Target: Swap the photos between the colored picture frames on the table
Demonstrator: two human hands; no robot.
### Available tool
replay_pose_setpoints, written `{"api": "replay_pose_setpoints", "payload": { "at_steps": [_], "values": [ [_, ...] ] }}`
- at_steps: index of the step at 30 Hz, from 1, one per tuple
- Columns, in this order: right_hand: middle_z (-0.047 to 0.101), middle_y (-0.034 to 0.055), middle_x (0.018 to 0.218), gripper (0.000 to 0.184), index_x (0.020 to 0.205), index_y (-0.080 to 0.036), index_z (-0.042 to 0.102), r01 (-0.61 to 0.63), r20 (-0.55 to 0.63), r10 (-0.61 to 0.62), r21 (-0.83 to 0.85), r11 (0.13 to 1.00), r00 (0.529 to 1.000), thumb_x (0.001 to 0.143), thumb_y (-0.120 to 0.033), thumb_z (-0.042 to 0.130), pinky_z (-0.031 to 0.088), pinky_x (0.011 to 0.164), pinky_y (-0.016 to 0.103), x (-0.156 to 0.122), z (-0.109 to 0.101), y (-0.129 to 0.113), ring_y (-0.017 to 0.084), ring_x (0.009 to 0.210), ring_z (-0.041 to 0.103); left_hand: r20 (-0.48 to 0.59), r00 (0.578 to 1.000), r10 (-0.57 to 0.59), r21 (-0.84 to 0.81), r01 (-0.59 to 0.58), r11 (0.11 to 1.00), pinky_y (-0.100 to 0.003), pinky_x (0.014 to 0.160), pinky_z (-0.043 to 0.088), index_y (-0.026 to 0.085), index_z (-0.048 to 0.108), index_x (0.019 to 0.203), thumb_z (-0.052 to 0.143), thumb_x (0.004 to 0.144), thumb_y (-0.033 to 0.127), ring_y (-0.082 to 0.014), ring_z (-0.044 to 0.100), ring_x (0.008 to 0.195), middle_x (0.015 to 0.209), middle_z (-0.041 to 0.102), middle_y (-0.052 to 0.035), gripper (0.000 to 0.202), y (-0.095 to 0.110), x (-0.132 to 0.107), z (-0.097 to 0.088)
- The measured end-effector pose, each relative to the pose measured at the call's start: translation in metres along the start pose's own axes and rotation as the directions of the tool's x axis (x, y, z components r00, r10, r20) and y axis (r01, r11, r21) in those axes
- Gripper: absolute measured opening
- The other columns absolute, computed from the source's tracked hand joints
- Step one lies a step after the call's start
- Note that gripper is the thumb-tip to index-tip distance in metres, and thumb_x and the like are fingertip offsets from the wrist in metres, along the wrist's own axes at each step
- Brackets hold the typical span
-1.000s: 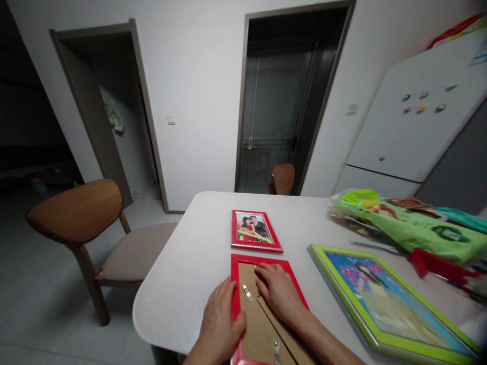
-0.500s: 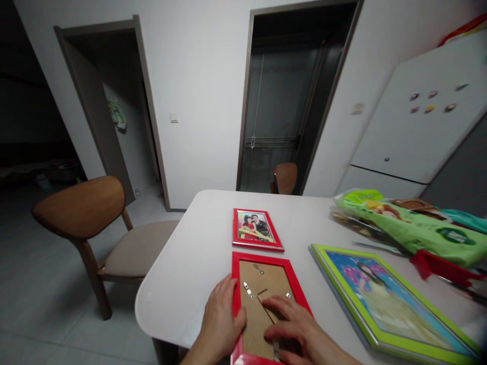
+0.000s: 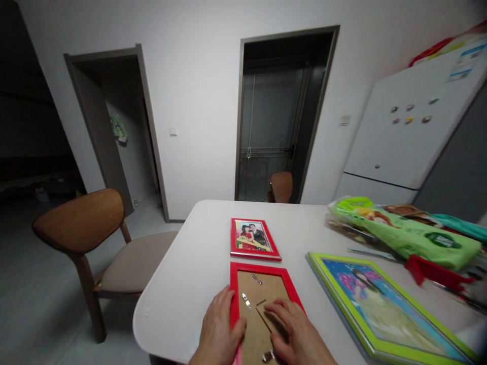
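Observation:
A red picture frame [image 3: 235, 294] lies face down on the table, its brown backing board [image 3: 258, 324] showing. Small metal clips [image 3: 247, 301] sit along the board's edges, and a thin slit outlines a stand flap. My left hand [image 3: 218, 327] grips the frame's left side, thumb over the border and fingers along the outside. My right hand [image 3: 294, 327] rests on the right part of the board with bent fingers apart, its thumb near a lower metal clip [image 3: 268, 356]. Part of the frame's right border is hidden under that hand.
Beyond lies a second red frame [image 3: 255, 256] holding a couple's photo. To the right are a green picture frame [image 3: 323, 276], a green plastic package [image 3: 422, 233] and a red-handled tool [image 3: 437, 274]. A wooden chair [image 3: 83, 218] stands left of the white table [image 3: 182, 274].
The whole view has shifted, with the table lower in the picture. Near my right thumb, the lower clip now lies more sideways. My left hand keeps its hold on the frame.

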State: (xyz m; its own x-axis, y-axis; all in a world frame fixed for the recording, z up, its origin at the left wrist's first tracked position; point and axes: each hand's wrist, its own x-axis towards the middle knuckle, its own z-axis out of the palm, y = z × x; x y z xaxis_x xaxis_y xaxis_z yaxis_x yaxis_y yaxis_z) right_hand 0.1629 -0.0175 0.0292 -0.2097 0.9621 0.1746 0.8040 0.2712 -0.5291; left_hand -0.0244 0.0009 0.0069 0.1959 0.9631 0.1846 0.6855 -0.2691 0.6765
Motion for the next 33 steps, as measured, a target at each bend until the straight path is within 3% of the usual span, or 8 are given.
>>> {"api": "replay_pose_setpoints", "payload": {
  "at_steps": [7,11,14,21,26,28,30,33],
  "values": [
    [0.056,0.0059,0.098,0.039,0.094,-0.021,0.057,0.031,-0.048,-0.029,0.056,0.998,0.998,0.060,-0.011,0.041,0.039,0.084,0.030,0.005,-0.012,-0.014,0.018,0.093,0.051,-0.029,0.997,-0.066,-0.263,0.056,0.963,-0.034,0.095,0.027,0.013,0.054,0.105,0.052,0.067,0.030,-0.0233,0.038,0.112,0.121,0.046,-0.0111,0.042,0.018,0.010,-0.004],
    [0.052,0.0071,0.109,0.033,0.096,-0.023,0.058,0.094,-0.100,-0.085,0.093,0.991,0.991,0.065,-0.020,0.046,0.038,0.087,0.030,0.004,-0.015,-0.021,0.019,0.103,0.048,0.026,0.988,-0.155,-0.686,0.130,0.716,-0.028,0.070,0.043,0.015,0.056,0.079,0.054,0.066,0.031,-0.0196,0.057,0.078,0.079,0.063,-0.0038,0.021,0.035,0.017,-0.012],
    [0.050,0.0091,0.113,0.033,0.099,-0.021,0.056,0.068,-0.167,-0.054,0.077,0.995,0.984,0.070,-0.033,0.047,0.037,0.089,0.031,0.002,-0.018,-0.006,0.021,0.106,0.046,0.094,0.976,-0.198,-0.782,0.195,0.592,-0.025,0.057,0.043,0.016,0.052,0.074,0.055,0.065,0.039,-0.0171,0.059,0.061,0.066,0.062,0.0004,0.025,0.028,0.015,-0.029],
    [0.055,0.0154,0.103,0.051,0.114,-0.010,0.045,-0.314,-0.113,0.306,-0.060,0.948,0.945,0.069,-0.033,0.043,0.039,0.082,0.035,-0.003,-0.020,0.050,0.024,0.092,0.054,0.033,0.935,-0.354,-0.623,0.297,0.724,-0.025,0.056,0.044,0.017,0.050,0.074,0.049,0.068,0.046,-0.0177,0.060,0.061,0.063,0.063,0.0012,0.030,-0.037,0.001,-0.077],
    [0.063,0.0137,0.086,0.058,0.118,-0.007,0.038,-0.383,-0.113,0.397,0.126,0.915,0.911,0.062,-0.025,0.043,0.042,0.069,0.033,0.005,-0.024,0.045,0.024,0.076,0.059,-0.037,0.920,-0.391,-0.457,0.333,0.825,-0.032,0.064,0.045,0.014,0.052,0.086,0.052,0.064,0.040,-0.0227,0.061,0.069,0.063,0.062,0.0002,0.033,-0.070,0.004,-0.099],
    [0.065,0.0096,0.073,0.064,0.121,-0.008,0.031,-0.450,-0.018,0.506,0.431,0.782,0.862,0.061,-0.025,0.043,0.043,0.061,0.032,0.007,-0.031,0.034,0.023,0.065,0.060,-0.168,0.910,-0.379,-0.364,0.300,0.882,-0.038,0.079,0.041,0.014,0.050,0.097,0.055,0.061,0.034,-0.0265,0.056,0.088,0.079,0.062,-0.0031,0.041,-0.071,0.006,-0.104],
    [0.066,0.0063,0.072,0.070,0.127,-0.013,0.022,-0.459,0.150,0.553,0.750,0.477,0.820,0.061,-0.026,0.043,0.045,0.058,0.032,0.005,-0.040,0.019,0.022,0.061,0.061,-0.332,0.907,-0.258,-0.207,0.196,0.958,-0.042,0.091,0.031,0.014,0.048,0.103,0.055,0.060,0.027,-0.0274,0.046,0.105,0.100,0.057,-0.0077,0.045,-0.060,0.005,-0.097],
    [0.068,0.0027,0.079,0.078,0.130,-0.026,0.014,-0.386,0.304,0.492,0.920,0.070,0.816,0.059,-0.025,0.047,0.047,0.061,0.035,0.001,-0.051,-0.007,0.022,0.065,0.063,-0.380,0.924,0.038,-0.018,-0.049,0.999,-0.042,0.093,0.033,0.015,0.047,0.109,0.051,0.066,0.021,-0.0246,0.044,0.108,0.113,0.052,-0.0103,0.043,-0.025,0.001,-0.055]
  ]
}}
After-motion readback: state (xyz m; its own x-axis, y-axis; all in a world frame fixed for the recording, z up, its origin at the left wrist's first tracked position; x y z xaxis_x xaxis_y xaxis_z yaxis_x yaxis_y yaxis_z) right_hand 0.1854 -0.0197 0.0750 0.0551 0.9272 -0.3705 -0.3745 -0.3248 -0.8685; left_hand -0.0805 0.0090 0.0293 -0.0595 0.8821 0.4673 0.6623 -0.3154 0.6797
